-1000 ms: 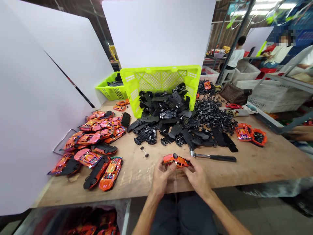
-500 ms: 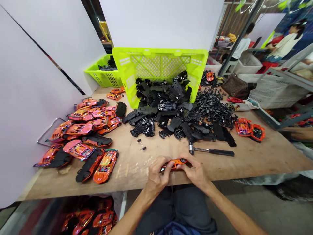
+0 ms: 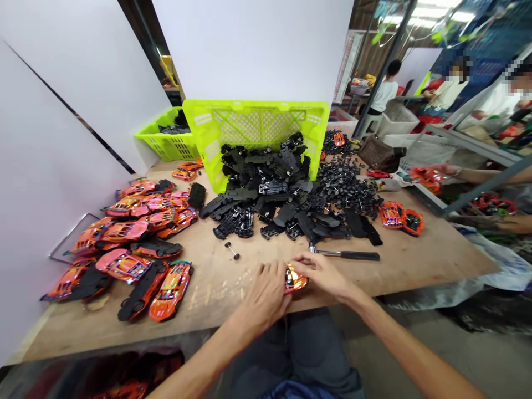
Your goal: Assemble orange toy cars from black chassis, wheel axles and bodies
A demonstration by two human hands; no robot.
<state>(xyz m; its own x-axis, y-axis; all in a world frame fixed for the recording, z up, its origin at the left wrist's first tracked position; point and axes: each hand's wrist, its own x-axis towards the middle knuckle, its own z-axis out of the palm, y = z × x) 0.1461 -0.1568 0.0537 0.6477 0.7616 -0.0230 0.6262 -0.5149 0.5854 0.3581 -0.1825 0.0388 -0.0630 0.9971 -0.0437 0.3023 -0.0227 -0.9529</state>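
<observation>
My left hand and my right hand hold a small orange toy car between them, just above the wooden workbench. The car is partly covered by my fingers. Nearest my right hand lies a black-handled hammer. A heap of black plastic car chassis spills from a tipped neon-yellow crate. Many orange car bodies lie to the left, and a mound of black wheels on axles lies to the right.
White panels stand left of and behind the bench. A second yellow crate sits back left. Below the front edge, a bin holds orange car bodies. A co-worker's hand reaches in at right, holding an orange car body.
The toy car has turned between my hands, and my right hand has shifted onto its far side. The view has swung, and a co-worker's arm has come in at right.
</observation>
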